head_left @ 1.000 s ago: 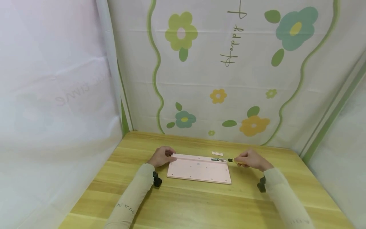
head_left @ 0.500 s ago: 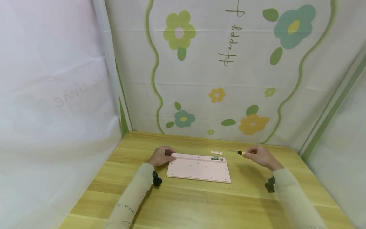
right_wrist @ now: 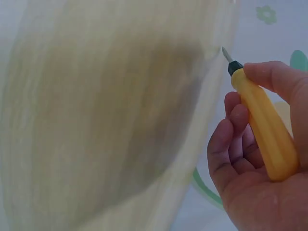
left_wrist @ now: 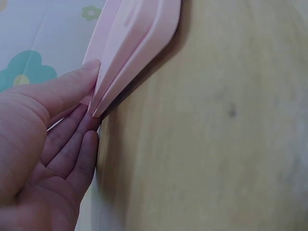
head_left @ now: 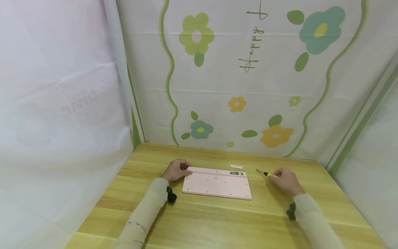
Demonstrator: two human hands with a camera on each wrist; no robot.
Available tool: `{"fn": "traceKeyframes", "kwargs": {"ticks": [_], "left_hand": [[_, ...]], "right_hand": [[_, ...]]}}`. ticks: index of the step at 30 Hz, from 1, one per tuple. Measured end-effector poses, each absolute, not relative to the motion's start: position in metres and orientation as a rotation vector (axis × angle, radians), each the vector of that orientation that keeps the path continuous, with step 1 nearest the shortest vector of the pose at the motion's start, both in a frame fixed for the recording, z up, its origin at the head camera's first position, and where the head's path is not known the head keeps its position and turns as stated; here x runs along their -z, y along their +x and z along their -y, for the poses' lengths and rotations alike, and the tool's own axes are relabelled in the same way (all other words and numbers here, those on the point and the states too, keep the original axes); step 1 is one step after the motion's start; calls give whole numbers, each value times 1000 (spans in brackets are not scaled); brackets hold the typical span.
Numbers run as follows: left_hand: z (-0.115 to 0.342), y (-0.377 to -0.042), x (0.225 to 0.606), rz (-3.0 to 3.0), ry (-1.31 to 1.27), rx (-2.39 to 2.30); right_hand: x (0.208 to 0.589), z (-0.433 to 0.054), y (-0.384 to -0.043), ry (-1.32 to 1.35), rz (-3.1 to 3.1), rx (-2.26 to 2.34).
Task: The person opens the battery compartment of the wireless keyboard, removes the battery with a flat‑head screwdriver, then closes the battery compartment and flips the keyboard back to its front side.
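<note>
A pink keyboard (head_left: 214, 187) lies face down on the table, several screws dotting its underside. Near its far right corner the battery compartment (head_left: 237, 173) is uncovered, showing a green part inside. My left hand (head_left: 175, 170) pinches the keyboard's far left corner, thumb on top and fingers beneath, as the left wrist view shows. To the right of the keyboard, my right hand (head_left: 285, 180) holds a screwdriver (right_wrist: 264, 122) by its yellow handle, fingers curled round it. Its metal tip points left and is apart from the keyboard. A small pale pink cover (head_left: 236, 166) lies just behind the keyboard.
The wooden table (head_left: 217, 221) extends toward me in front of the keyboard. A white flowered curtain (head_left: 211, 76) hangs along the table's back edge, with further white cloth (head_left: 62, 138) at the left side and more at the right.
The screwdriver has left the keyboard's battery compartment; my right hand moved it back and right, then slightly down toward me. My left hand and the keyboard stay in place.
</note>
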State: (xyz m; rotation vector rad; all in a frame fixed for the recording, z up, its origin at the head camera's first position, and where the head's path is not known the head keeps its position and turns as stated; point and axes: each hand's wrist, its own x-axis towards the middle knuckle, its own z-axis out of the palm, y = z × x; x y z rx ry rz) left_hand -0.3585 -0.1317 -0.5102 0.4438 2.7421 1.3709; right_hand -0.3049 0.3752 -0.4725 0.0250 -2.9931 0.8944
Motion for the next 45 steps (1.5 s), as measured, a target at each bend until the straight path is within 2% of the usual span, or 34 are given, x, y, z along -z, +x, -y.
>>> {"fn": "traceKeyframes", "kwargs": {"ticks": [22, 37, 45], "left_hand": [[131, -354, 511, -2728, 448, -1386], [130, -355, 506, -2712, 441, -1405], [130, -355, 506, -2724, 435, -1403]], "right_hand": [[496, -376, -310, 166, 3034, -719], [478, -371, -305, 235, 3043, -701], [454, -351, -310, 422, 3067, -638]]}}
